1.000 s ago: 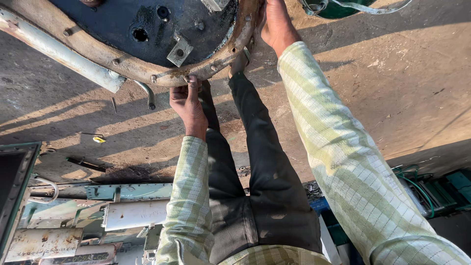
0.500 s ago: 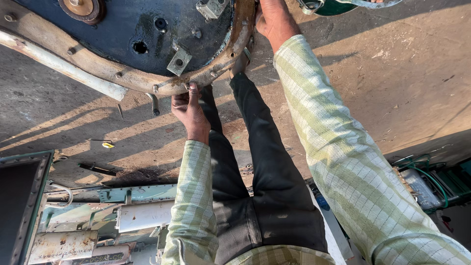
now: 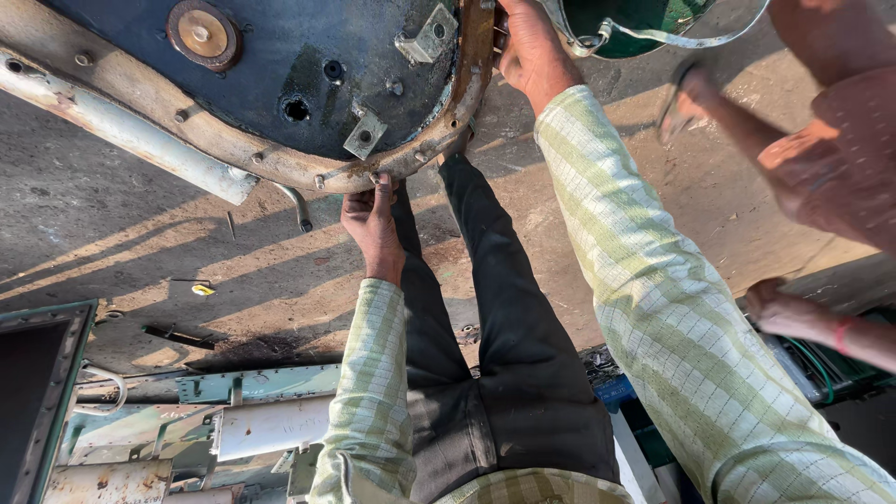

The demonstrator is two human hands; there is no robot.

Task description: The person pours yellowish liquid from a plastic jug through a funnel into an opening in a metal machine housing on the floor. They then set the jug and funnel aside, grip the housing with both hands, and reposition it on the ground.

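Long pale green-and-cream checked shirt sleeves, cuffs at wrists; dark trousers; bare hands (image 3: pixel 373 224).

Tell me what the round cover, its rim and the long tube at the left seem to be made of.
The cover looks like steel painted dark blue: it is flat, hard and chipped around its holes. The rim looks like bare rusted steel: brown, rough, with bolts through it. The left hand and right hand grip this rim. The tube seems to be metal under pale grey paint, with rusty patches.
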